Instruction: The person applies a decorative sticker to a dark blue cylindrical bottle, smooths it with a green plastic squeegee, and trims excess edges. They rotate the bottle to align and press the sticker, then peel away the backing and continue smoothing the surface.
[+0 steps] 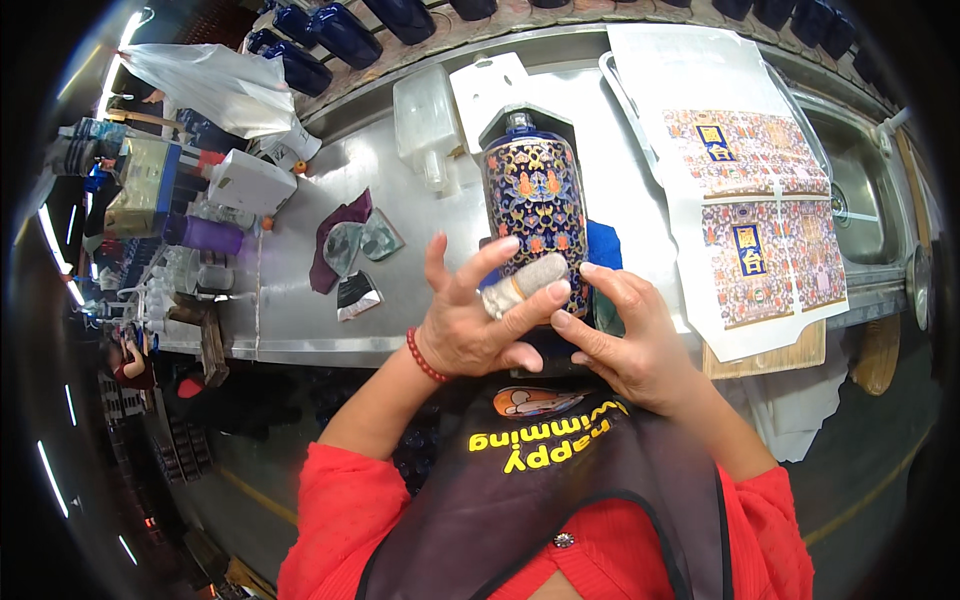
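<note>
A dark blue bottle [535, 190] with a colourful floral pattern lies in front of me, its neck pointing away. It rests in a pale angular holder [562, 130]. My left hand [480, 315] is over its near left part, fingers spread. One left finger wears a greyish cloth wrap [525, 284], its tip over the pattern. My right hand [635, 345] is at the bottle's near right edge, thumb and forefinger extended and apart, fingertips at or very near the surface. Neither hand grips anything visible. A blue cloth [606, 255] lies right of the bottle, partly hidden.
Floral decal sheets [755, 250] on white paper lie right, over a wooden board [768, 352]. Beyond is a metal sink [860, 205]. Left on the steel table [290, 320] are dark scraps [345, 245] and a clear plastic container [425, 120]. Several blue bottles [345, 35] line the far side.
</note>
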### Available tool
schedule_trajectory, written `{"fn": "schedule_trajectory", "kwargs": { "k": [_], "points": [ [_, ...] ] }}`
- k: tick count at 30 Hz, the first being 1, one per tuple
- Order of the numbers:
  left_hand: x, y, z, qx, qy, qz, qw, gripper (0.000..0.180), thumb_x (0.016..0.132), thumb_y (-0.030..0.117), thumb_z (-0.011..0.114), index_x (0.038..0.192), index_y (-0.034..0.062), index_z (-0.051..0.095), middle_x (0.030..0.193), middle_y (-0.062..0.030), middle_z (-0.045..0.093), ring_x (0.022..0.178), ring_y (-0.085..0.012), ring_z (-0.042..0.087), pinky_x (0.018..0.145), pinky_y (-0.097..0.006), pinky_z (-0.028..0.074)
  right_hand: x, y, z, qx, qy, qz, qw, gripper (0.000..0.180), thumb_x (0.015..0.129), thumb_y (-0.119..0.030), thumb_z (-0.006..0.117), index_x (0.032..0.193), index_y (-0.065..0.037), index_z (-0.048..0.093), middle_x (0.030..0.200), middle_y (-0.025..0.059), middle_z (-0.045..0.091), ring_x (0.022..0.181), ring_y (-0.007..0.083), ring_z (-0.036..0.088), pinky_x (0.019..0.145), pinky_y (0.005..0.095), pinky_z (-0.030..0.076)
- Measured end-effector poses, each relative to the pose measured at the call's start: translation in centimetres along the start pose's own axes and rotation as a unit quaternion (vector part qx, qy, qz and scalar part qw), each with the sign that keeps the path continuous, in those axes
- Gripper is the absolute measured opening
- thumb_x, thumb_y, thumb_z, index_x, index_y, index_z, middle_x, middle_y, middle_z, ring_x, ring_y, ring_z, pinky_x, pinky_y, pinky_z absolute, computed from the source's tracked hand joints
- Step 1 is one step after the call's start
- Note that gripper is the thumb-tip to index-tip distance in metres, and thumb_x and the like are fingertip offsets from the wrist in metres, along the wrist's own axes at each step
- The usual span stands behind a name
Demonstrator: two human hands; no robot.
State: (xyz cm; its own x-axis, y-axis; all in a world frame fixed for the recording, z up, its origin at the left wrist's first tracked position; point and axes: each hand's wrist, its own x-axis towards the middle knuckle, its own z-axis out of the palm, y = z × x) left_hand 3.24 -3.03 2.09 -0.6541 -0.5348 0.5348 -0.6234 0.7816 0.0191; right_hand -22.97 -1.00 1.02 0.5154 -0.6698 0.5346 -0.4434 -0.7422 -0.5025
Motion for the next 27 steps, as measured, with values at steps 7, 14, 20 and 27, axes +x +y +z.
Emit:
{"fn": "schedule_trajectory", "kwargs": {
  "k": [7, 14, 20, 27],
  "points": [
    [4.2, -3.8, 0.6, -0.041, 0.022, -0.010, 0.999, 0.068, 0.103, 0.069, 0.031, 0.131, 0.0223, 0.072, 0.125, 0.0043, 0.071, 0.135, -0.0218, 0.047, 0.125, -0.057, -0.001, 0.3, 0.0, -0.3, 0.013, -0.002, 0.002, 1.000, 0.057, 0.076, -0.019, 0.082, 0.131, -0.022, 0.069, 0.144, 0.0165, 0.051, 0.119, 0.0346, 0.056, 0.091, 0.0449, 0.049],
    [6.0, -5.6, 1.4, -0.096, 0.039, -0.043, 0.994, 0.067, 0.105, 0.065, 0.032, 0.132, 0.0182, 0.071, 0.125, 0.0037, 0.072, 0.132, -0.0221, 0.049, 0.125, -0.056, 0.001, 0.5, 0.2, -0.3, 0.021, -0.002, 0.004, 1.000, 0.056, 0.076, -0.020, 0.082, 0.131, -0.022, 0.069, 0.143, 0.0166, 0.052, 0.116, 0.0347, 0.057, 0.089, 0.0439, 0.049],
    [4.3, -4.0, 0.5, -0.049, 0.076, -0.062, 0.994, 0.069, 0.104, 0.066, 0.032, 0.129, 0.0160, 0.073, 0.126, -0.0038, 0.071, 0.135, -0.0265, 0.042, 0.125, -0.054, 0.002, 0.4, 0.2, -0.3, 0.022, -0.004, 0.003, 1.000, 0.056, 0.076, -0.021, 0.082, 0.130, -0.022, 0.069, 0.143, 0.0168, 0.052, 0.116, 0.0347, 0.058, 0.089, 0.0439, 0.050],
    [2.5, -2.8, 0.6, -0.007, 0.079, -0.091, 0.993, 0.067, 0.103, 0.068, 0.036, 0.123, 0.0195, 0.077, 0.125, -0.0086, 0.068, 0.134, -0.0277, 0.036, 0.124, -0.054, 0.003, 0.4, 0.2, -0.1, 0.029, -0.001, -0.002, 1.000, 0.057, 0.074, -0.019, 0.083, 0.130, -0.020, 0.069, 0.143, 0.0173, 0.051, 0.117, 0.0353, 0.058, 0.090, 0.0446, 0.050]
  ]
}}
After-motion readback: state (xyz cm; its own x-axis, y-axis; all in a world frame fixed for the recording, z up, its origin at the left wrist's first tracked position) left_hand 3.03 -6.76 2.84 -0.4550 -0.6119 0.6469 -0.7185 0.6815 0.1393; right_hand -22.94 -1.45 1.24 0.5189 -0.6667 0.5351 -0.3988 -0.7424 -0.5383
